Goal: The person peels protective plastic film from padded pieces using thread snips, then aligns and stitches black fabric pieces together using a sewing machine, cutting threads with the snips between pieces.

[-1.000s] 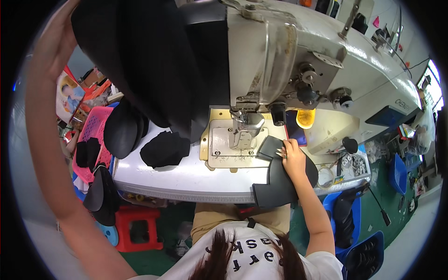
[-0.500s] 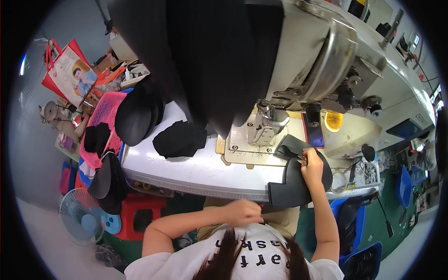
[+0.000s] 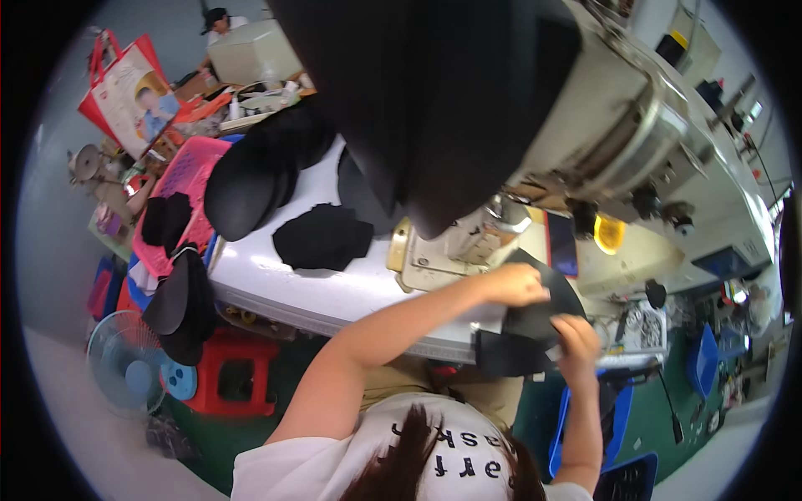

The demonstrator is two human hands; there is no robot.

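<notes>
A black curved panel [image 3: 547, 313] lies over the front edge of the sewing machine's table, to the right of the needle area. My left hand [image 3: 516, 285] reaches across to it and lies over its upper left part, fingers curled; what they hold is hidden. My right hand [image 3: 578, 344], smeared by motion, is by the panel's right edge with its fingers pinched together. A small pale bit shows under those fingers, too blurred to name. Just behind my left hand is the sewing machine [image 3: 480, 238]. A flat stack of black fabric pieces [image 3: 323, 237] rests left of it.
Dark blurred pieces hang close overhead. Rounded black panels [image 3: 242, 192] stand at the table's left, beside a pink basket [image 3: 188, 175]. A red stool [image 3: 238, 371] and a fan [image 3: 125, 367] are below left. Blue bins [image 3: 614, 417] stand lower right. Another person [image 3: 221, 23] is far back.
My left hand has moved from in front of my body up and right onto the black panel. My right hand has come down and slightly right. The view has shifted a little.
</notes>
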